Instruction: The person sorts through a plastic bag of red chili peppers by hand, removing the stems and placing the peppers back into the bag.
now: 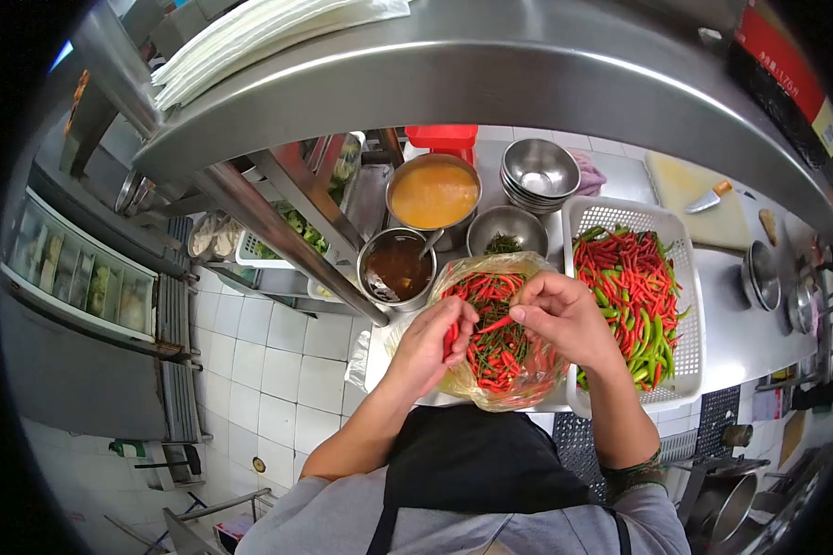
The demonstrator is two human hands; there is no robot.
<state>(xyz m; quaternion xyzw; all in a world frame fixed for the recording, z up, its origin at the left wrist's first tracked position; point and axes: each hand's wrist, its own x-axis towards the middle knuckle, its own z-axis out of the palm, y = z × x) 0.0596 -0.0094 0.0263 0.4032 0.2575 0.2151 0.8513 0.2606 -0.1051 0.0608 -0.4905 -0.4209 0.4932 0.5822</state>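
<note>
My left hand (426, 349) is curled round red chilies at the left edge of an open plastic bag (453, 387). Above the bag's right side, my right hand (565, 319) pinches one red chili (497, 325) at its stem end, its tip pointing toward my left hand. Red chilies with green stems (500, 363) fill the bag. Right beside it, a white perforated basket (691, 361) holds red and green chilies (631, 296). Behind the bag, a steel bowl (525, 226) contains small green stems.
Two pots, one with orange liquid (433, 195) and one with dark liquid (395, 268), stand behind left. Stacked steel bowls (540, 169) are at the back. A knife (708, 198) lies on a cutting board (676, 190) at back right. A steel shelf (491, 79) crosses overhead.
</note>
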